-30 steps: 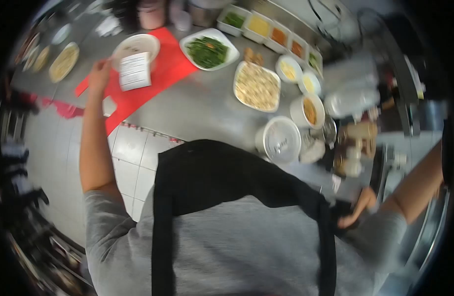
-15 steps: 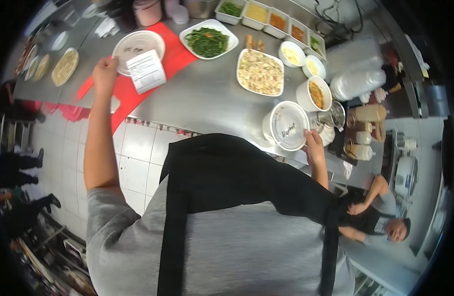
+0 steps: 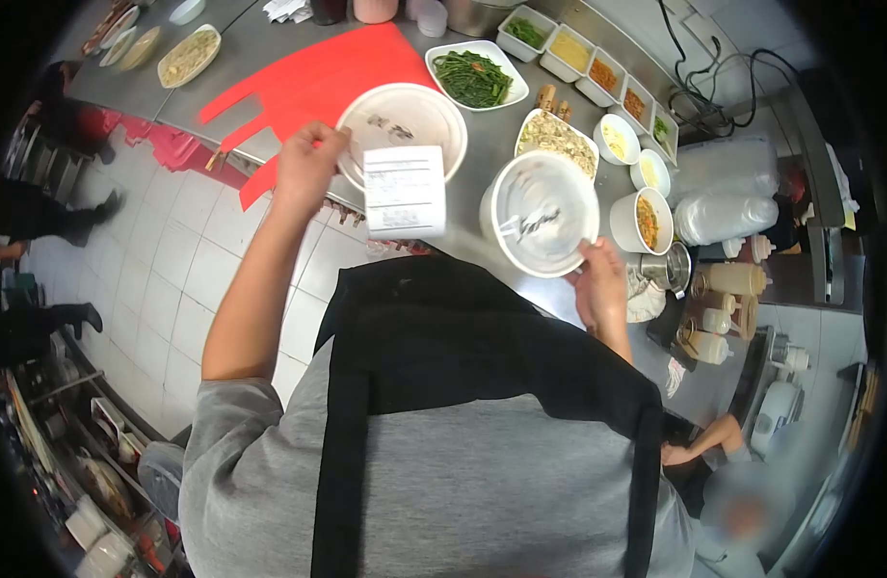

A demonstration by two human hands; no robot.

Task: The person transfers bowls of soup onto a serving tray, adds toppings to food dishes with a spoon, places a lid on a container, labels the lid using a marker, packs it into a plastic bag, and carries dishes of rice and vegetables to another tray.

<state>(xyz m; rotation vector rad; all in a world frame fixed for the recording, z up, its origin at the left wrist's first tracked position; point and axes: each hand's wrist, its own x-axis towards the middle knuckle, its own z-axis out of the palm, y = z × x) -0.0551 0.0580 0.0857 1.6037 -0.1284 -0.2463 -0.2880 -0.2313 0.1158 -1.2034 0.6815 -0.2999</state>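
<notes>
Marks on the lids of the left container (image 3: 441, 120) and right container (image 3: 559, 188) defy reading, as does the print on a paper slip (image 3: 405, 193). The left hand (image 3: 311, 164) clamps its fingers on the left container's rim; the right hand (image 3: 602, 289), fingers partly hidden, grips the right container's near edge. Beyond, at the tabletop (image 3: 491, 133), the right container partly blocks a dish of pale food (image 3: 557, 138).

From beside them, I see the left arm (image 3: 246, 303) stretched well forward, bare below the elbow, its left hand (image 3: 306, 171) ending in a tight pinch, left fingers (image 3: 318, 138) curled. The right hand (image 3: 602, 284) grips nearer the trunk, its right forearm (image 3: 612, 332) only partly visible beyond the chest.
</notes>
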